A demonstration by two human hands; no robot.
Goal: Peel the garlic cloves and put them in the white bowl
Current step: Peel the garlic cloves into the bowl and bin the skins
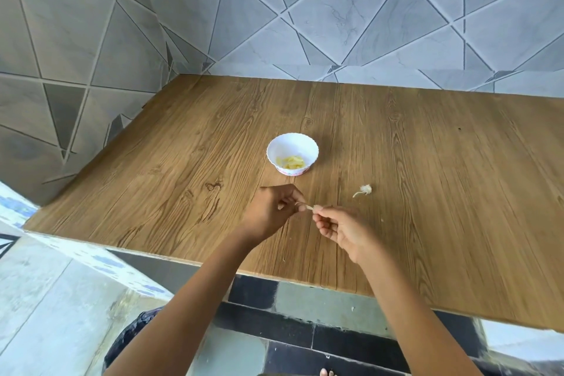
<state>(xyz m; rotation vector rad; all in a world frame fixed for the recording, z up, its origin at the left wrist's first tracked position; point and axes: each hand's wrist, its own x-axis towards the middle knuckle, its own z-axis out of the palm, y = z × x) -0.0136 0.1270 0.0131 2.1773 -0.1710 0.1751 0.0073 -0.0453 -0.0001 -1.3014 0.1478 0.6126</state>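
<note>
The garlic clove (pixel 310 207) is held in the air just above the table (pixel 427 162), in front of the bowl. It is mostly hidden. Only a pale sliver shows, lying roughly left to right between the two sets of fingertips.

The left hand (pixel 271 210) pinches one end with curled fingers. The right hand (pixel 341 232) pinches the other end, and the two sets of fingertips nearly meet.

Beyond them stands the white bowl (pixel 274 149), upright, with yellowish peeled cloves (pixel 291 162) in its bottom. A pink pattern rings its base, too small to read.

A scrap of garlic skin (pixel 363 190) lies on the wood to the right, apart from the bowl. Grey tiled wall (pixel 335 9) backs the table.
</note>
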